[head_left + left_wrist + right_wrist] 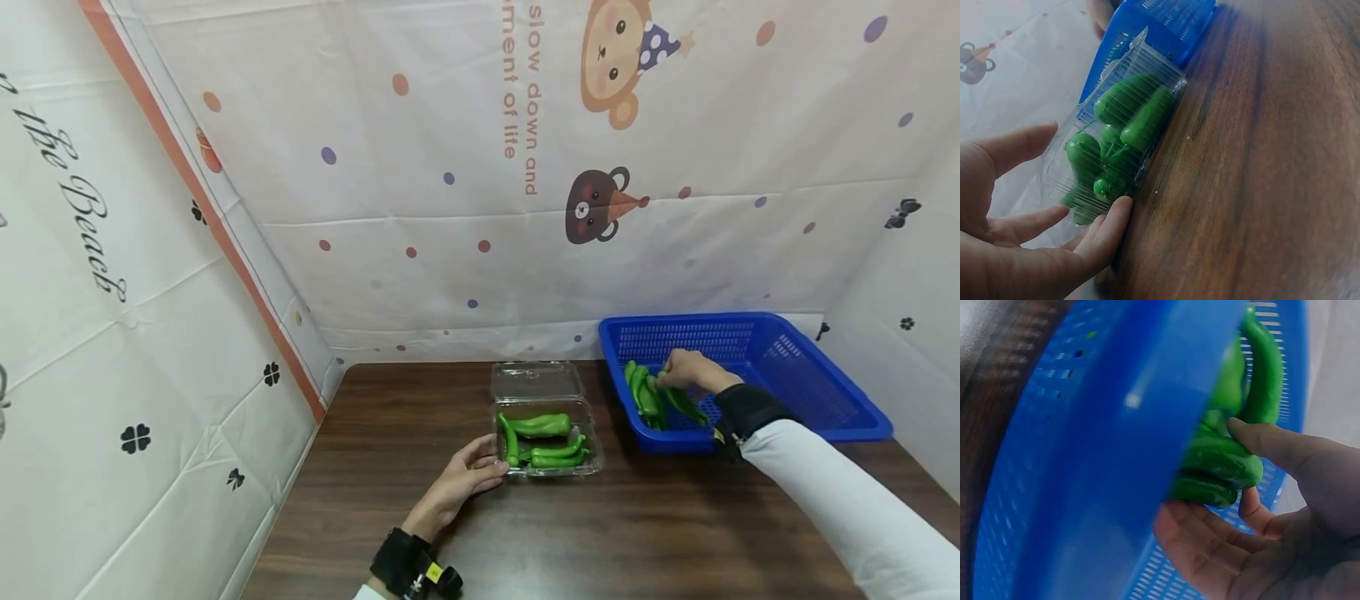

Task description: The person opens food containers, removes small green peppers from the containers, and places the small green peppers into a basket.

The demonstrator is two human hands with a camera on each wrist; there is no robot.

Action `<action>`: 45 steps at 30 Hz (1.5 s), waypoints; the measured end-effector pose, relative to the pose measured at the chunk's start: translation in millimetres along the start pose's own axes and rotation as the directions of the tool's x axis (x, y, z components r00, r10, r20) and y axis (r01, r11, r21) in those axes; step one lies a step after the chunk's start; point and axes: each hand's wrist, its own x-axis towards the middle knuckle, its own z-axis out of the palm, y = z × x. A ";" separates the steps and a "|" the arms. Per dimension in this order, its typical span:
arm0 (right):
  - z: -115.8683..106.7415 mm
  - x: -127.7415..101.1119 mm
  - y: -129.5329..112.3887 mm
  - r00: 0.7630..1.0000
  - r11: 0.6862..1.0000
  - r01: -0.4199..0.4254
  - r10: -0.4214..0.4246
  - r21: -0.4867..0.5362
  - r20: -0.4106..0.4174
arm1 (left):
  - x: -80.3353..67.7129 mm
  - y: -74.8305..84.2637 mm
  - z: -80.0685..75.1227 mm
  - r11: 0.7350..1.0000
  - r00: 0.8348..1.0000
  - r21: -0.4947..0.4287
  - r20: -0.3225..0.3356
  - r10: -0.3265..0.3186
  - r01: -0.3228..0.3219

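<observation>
A clear plastic clamshell box (pixel 592 467) lies with its lid (pixel 536 381) folded back, and several green peppers (pixel 543 426) sit in its base. My left hand (pixel 461 482) rests at the near left corner of the box, its spread fingers touching the wall, as the left wrist view also shows. Inside the blue basket (pixel 832 379), at its left end, my right hand (pixel 693 371) holds a green pepper (pixel 1225 459) between thumb and fingers. More green peppers (pixel 647 396) lie just left of that hand.
The basket's raised, perforated walls stand at the back right of the brown wooden table (pixel 382 450), close to the box. Behind it hangs a printed white cloth (pixel 450 167), and similar cloth (pixel 180 358) covers the left side.
</observation>
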 end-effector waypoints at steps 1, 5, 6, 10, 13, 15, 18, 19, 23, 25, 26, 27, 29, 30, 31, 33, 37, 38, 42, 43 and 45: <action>1.7 1.3 1.2 1.000 1.000 -0.007 0.007 -0.005 0.007 | -0.2 0.0 0.2 1.000 1.000 -0.003 -0.002 0.001 -0.001; 7.7 4.7 5.7 0.998 0.999 -0.042 0.043 -0.024 0.042 | -1.2 0.3 0.4 1.000 1.000 -0.003 0.003 -0.002 0.002; 8.4 4.7 7.1 0.997 0.999 -0.050 0.051 -0.022 0.049 | -1.6 0.6 0.5 1.000 1.000 -0.003 0.004 -0.003 0.003; 8.2 1.5 10.0 0.996 0.998 -0.057 0.057 0.000 0.062 | -2.9 1.7 0.9 1.000 1.000 -0.004 0.006 -0.008 0.008; 6.7 -1.6 8.4 0.996 0.998 -0.043 0.040 0.039 0.082 | -3.0 2.1 0.6 1.000 1.000 -0.004 0.003 -0.005 0.005; 6.7 -3.0 6.5 0.994 0.998 -0.025 0.018 0.065 0.108 | -2.8 2.3 0.2 1.000 1.000 -0.005 0.003 -0.002 0.002; 9.0 -3.9 5.4 0.987 0.997 0.005 -0.018 0.078 0.160 | -2.3 2.3 0.3 1.000 1.000 -0.005 0.005 0.003 -0.003; 9.4 -4.6 5.2 0.985 0.996 0.011 -0.025 0.083 0.171 | -2.2 2.1 0.3 1.000 1.000 -0.004 0.005 0.003 -0.003; 6.7 -7.8 7.3 0.985 0.997 0.008 -0.021 0.076 0.172 | -2.5 1.7 0.5 1.000 1.000 -0.001 0.005 0.001 -0.001; 3.6 -9.5 8.2 0.987 0.998 -0.006 -0.005 0.067 0.162 | -2.6 1.5 0.4 1.000 1.000 -0.001 0.005 -0.001 0.001; 1.8 -10.4 8.6 0.988 0.998 -0.008 -0.002 0.061 0.158 | -2.5 1.5 0.4 1.000 1.000 -0.001 0.005 0.000 0.000; 0.1 -11.4 8.4 0.988 0.998 -0.010 0.001 0.054 0.155 | -2.5 1.5 0.4 1.000 1.000 -0.001 0.005 0.000 0.000; -1.7 -12.7 8.3 0.988 0.999 -0.015 0.009 0.035 0.152 | -2.5 1.6 0.4 1.000 1.000 -0.001 0.004 0.000 0.000; -2.4 -13.5 8.3 0.989 1.000 -0.014 0.011 0.024 0.149 | -2.5 1.6 0.4 1.000 1.000 -0.002 0.003 -0.001 0.001; -3.1 -14.4 8.2 0.989 1.000 -0.011 0.009 0.015 0.148 | -2.4 1.8 0.4 1.000 1.000 -0.002 0.003 -0.001 0.001; -4.2 -16.3 8.5 0.990 1.000 -0.003 0.003 0.003 0.144 | -2.5 2.1 0.3 1.000 1.000 -0.001 0.003 -0.001 0.001; -6.7 -20.4 10.2 0.991 1.000 0.018 -0.019 0.012 0.130 | -2.7 2.1 0.1 1.000 1.000 0.002 0.004 0.001 -0.001; -8.0 -21.6 10.7 0.992 1.000 0.022 -0.024 0.019 0.122 | -2.8 2.0 0.1 1.000 1.000 0.003 0.005 0.001 -0.001; -14.8 -27.1 11.6 0.996 0.998 0.057 -0.057 0.005 0.066 | -3.1 1.6 0.4 1.000 1.000 0.005 0.008 -0.001 0.001; -16.5 -28.2 11.6 0.997 0.998 0.065 -0.065 -0.009 0.050 | -3.1 1.7 0.5 1.000 1.000 0.006 0.008 -0.001 0.001; -19.8 -30.6 10.6 0.995 0.993 0.097 -0.097 -0.060 0.013 | -2.8 2.4 0.7 1.000 1.000 0.007 0.009 0.002 -0.002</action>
